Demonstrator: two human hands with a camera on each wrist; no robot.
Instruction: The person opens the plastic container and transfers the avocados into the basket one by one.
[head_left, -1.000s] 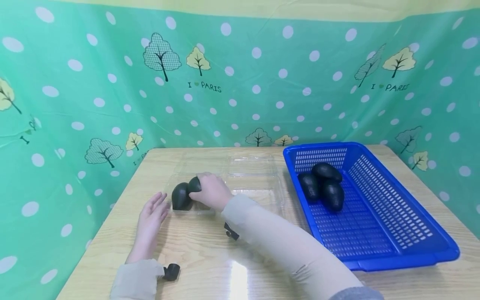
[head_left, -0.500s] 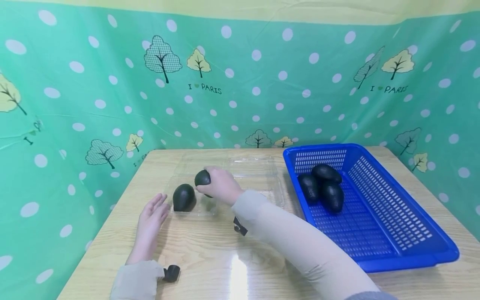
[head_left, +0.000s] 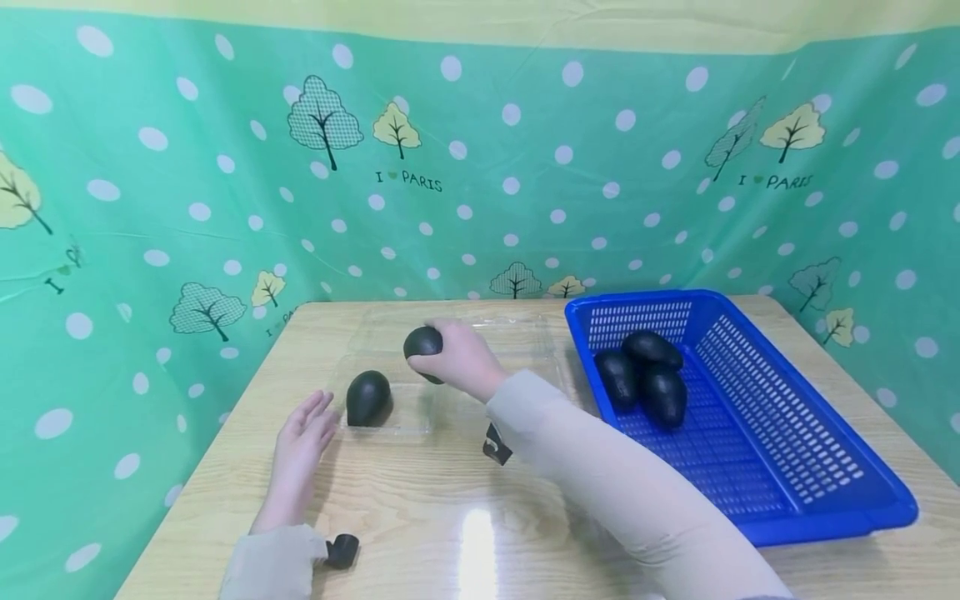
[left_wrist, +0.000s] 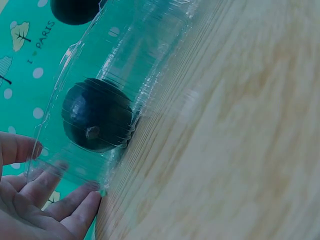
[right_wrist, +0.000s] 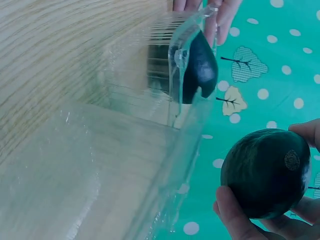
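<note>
My right hand [head_left: 463, 358] grips a dark avocado [head_left: 423, 342], held up above the clear plastic clamshell container [head_left: 411, 417]. In the right wrist view, the fingers and thumb wrap round this avocado [right_wrist: 265, 172] from the sides. A second dark avocado [head_left: 368, 398] lies in the left compartment of the container, seen through the clear wall in the left wrist view. My left hand [head_left: 302, 437] rests at the container's left end, fingers extended and touching the plastic edge; the thumb is near the rim in the left wrist view.
A blue perforated basket [head_left: 750, 525] stands on the right, with three dark avocados [head_left: 663, 393] at its left side. The container's transparent lid lies folded back behind it. A patterned green curtain [head_left: 480, 167] borders the wooden table [head_left: 405, 533].
My right hand has lifted the avocado from beside the other one, moving up and to the right. The left hand stays at the container's left end.
</note>
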